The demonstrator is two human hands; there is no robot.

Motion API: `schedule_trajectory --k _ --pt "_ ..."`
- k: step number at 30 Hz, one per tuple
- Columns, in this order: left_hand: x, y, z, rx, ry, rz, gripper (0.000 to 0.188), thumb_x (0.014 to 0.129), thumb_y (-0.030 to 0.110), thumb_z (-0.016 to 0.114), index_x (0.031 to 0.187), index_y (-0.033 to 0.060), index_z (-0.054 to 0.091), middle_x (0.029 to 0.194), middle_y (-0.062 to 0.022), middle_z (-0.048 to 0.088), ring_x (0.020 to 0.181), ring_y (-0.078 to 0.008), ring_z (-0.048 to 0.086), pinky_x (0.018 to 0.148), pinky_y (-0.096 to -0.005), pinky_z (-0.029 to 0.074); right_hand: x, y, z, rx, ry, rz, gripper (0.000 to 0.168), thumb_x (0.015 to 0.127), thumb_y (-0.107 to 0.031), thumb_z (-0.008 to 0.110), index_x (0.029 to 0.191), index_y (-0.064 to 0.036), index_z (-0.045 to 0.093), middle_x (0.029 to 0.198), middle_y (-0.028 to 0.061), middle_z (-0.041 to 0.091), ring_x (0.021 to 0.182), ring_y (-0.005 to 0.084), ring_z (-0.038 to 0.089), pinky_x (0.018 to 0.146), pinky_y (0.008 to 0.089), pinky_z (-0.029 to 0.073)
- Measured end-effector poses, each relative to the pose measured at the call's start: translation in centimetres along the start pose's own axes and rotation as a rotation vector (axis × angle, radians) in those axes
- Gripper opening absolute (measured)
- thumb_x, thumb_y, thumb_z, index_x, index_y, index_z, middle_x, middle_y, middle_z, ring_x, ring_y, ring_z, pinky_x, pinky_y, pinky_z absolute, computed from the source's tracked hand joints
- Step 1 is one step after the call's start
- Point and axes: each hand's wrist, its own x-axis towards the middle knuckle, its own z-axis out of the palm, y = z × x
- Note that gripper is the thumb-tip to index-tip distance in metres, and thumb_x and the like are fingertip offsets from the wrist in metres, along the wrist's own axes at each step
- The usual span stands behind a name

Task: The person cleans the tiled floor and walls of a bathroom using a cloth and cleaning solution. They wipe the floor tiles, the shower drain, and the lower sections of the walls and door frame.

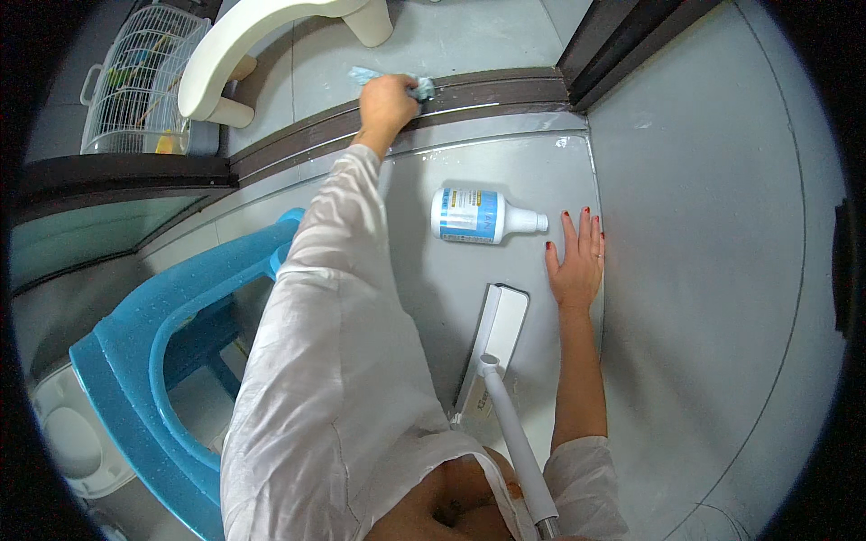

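My left hand [388,105] reaches forward and grips a crumpled pale blue cloth [424,89] over the dark sliding-door track [497,93]. Part of the cloth sticks out beyond the hand on both sides. My right hand [578,260] is empty, its fingers stretched out beside the foot of the grey wall; whether the palm rests on the floor or the wall is unclear. Between the two arms a white bottle with a blue label [467,215] lies on its side on the floor, its neck toward my right hand. The label bears writing.
A white squeegee or flat mop head [497,331] and its handle [517,439] stand close before my body. At left is a wet blue plastic stool or chair [128,338]. Beyond the track are a cream curved-top stool [230,47] and a white birdcage [145,81]. A grey wall [697,237] bounds the right.
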Motion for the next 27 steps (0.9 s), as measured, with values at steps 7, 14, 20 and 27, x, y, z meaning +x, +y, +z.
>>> schedule_trajectory --k 7,14,20,27 --pt "2.2 9.1 2.7 -0.045 -0.019 0.041 0.031 0.067 0.013 0.071 0.097 0.0186 0.076 0.096 -0.0098 0.072 0.088 -0.03 0.068 0.082 -0.0388 0.054 0.2 -0.6 0.0 -0.021 -0.033 0.026 0.06 0.085 -0.031 0.062 0.141 -0.019 0.047 0.153 0.0122 0.033 0.141 0.0316 0.03 0.115 0.0479 0.023" --pt "4.1 17.1 7.3 -0.269 0.154 0.201 0.029 0.068 0.013 0.071 0.096 0.0197 0.075 0.088 -0.0122 0.071 0.086 -0.0325 0.068 0.077 -0.0422 0.054 0.3 -1.0 0.0 0.012 -0.016 -0.018 0.058 0.085 -0.029 0.063 0.14 -0.017 0.048 0.153 0.0127 0.033 0.14 0.0323 0.031 0.114 0.0477 0.026" --pt "4.4 16.8 5.6 -0.161 0.003 0.224 0.034 0.072 0.009 0.068 0.102 0.0221 0.074 0.094 -0.0134 0.07 0.09 -0.0329 0.068 0.079 -0.043 0.054 0.3 -0.3 -0.1 0.05 0.022 -0.018 0.056 0.085 -0.03 0.064 0.138 -0.018 0.05 0.151 0.013 0.036 0.14 0.0322 0.032 0.114 0.0473 0.027" --pt "2.4 7.1 0.8 -0.045 -0.118 0.105 0.037 0.07 0.002 0.067 0.101 0.0207 0.073 0.1 -0.0099 0.071 0.094 -0.0315 0.067 0.081 -0.0423 0.053 -0.1 -0.3 -0.3 0.072 -0.009 0.002 0.057 0.085 -0.033 0.063 0.14 -0.02 0.049 0.152 0.0114 0.035 0.141 0.0303 0.03 0.115 0.0462 0.025"
